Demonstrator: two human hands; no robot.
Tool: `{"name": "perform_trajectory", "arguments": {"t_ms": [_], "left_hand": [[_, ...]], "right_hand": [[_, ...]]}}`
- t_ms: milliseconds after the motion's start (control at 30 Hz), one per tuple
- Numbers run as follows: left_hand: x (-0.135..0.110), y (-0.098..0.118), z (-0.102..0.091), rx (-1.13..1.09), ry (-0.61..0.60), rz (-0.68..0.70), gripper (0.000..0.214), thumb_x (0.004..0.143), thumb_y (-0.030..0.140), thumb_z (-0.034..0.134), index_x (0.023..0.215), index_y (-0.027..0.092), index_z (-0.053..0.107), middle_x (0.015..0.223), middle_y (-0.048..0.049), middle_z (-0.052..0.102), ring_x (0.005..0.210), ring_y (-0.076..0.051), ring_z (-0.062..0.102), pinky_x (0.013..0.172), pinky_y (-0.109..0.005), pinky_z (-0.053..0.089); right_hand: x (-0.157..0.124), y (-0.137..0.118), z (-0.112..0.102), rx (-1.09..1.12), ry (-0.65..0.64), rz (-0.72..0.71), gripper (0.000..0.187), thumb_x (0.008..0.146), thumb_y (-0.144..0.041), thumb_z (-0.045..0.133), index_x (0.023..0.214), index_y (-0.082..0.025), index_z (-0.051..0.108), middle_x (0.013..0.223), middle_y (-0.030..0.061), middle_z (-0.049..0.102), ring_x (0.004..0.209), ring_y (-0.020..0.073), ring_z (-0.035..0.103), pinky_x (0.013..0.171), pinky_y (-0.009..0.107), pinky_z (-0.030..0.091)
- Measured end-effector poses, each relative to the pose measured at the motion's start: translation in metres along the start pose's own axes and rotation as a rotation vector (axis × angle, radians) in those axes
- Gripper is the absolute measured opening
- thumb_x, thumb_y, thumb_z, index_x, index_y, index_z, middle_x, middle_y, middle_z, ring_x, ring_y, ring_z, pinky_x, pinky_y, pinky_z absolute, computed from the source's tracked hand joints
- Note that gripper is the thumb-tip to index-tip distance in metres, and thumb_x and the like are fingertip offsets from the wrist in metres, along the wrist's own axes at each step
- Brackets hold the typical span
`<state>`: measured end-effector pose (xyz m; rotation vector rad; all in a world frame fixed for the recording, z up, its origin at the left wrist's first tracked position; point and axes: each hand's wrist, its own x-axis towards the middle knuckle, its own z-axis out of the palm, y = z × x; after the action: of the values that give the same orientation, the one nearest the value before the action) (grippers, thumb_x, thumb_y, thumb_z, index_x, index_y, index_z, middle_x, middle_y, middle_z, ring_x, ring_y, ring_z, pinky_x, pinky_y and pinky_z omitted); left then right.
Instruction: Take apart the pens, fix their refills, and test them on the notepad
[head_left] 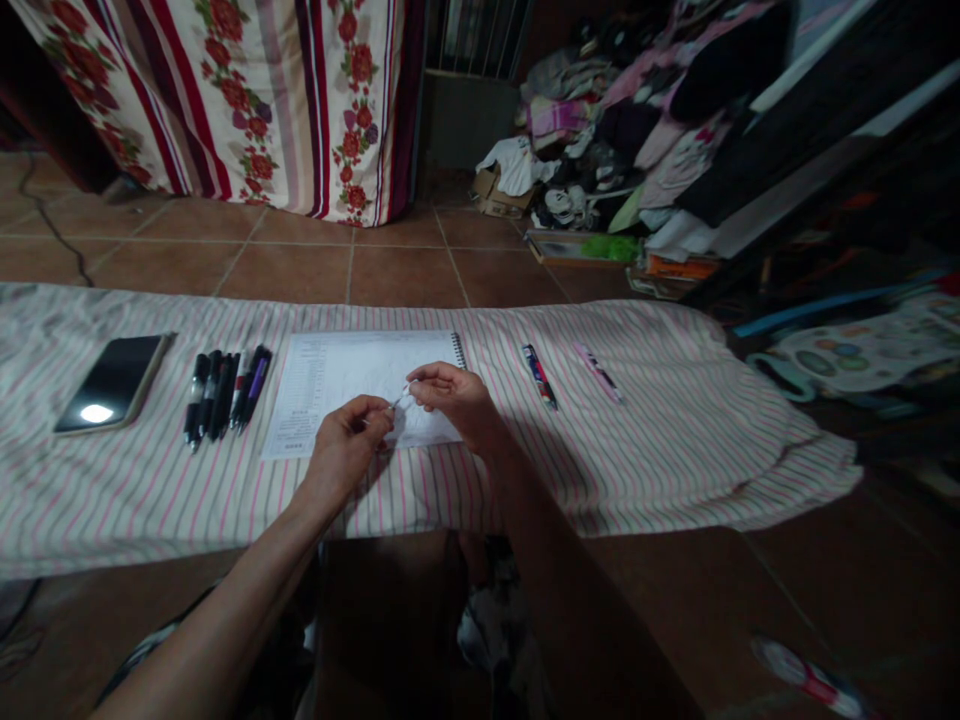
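Over the spiral notebook (360, 365), my left hand (352, 430) pinches one end of a small, thin, whitish stick-like piece (401, 396). At its other end are the closed fingertips of my right hand (450, 390). The piece is too small and blurred to name its kind. Left of the notebook, several dark pens (221, 395) lie side by side, among them a purple pen (257, 382). To the right of my right hand rest a dark pen with red and blue marks (540, 377) and a pink pen (598, 373).
A striped cloth (645, 440) covers the low table. At the left lies a phone (112, 380) with a bright reflection. Beyond the tiled floor (300, 255) hang a flowered curtain (285, 100) and, to the right, a heap of clothes (600, 120).
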<state>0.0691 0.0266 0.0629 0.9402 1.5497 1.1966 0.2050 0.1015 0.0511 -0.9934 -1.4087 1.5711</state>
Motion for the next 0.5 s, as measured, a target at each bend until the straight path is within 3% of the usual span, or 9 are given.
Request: {"name": "perform_trajectory", "arguments": {"t_ms": [500], "left_hand": [[0.0006,-0.0019,0.0009,0.008,0.006,-0.008,0.019,0.061,0.033,0.061,0.068,0.016,0.061,0.047,0.0051,0.05,0.044,-0.007,0.041,0.044,-0.02,0.031]], "right_hand": [[-0.0003,0.0002,-0.0002,-0.019,-0.001,-0.012,0.02,0.063,-0.029,0.068,0.077,-0.017,0.063,0.063,-0.0027,0.057,0.056,0.0078,0.049,0.053,0.022,0.039]]}}
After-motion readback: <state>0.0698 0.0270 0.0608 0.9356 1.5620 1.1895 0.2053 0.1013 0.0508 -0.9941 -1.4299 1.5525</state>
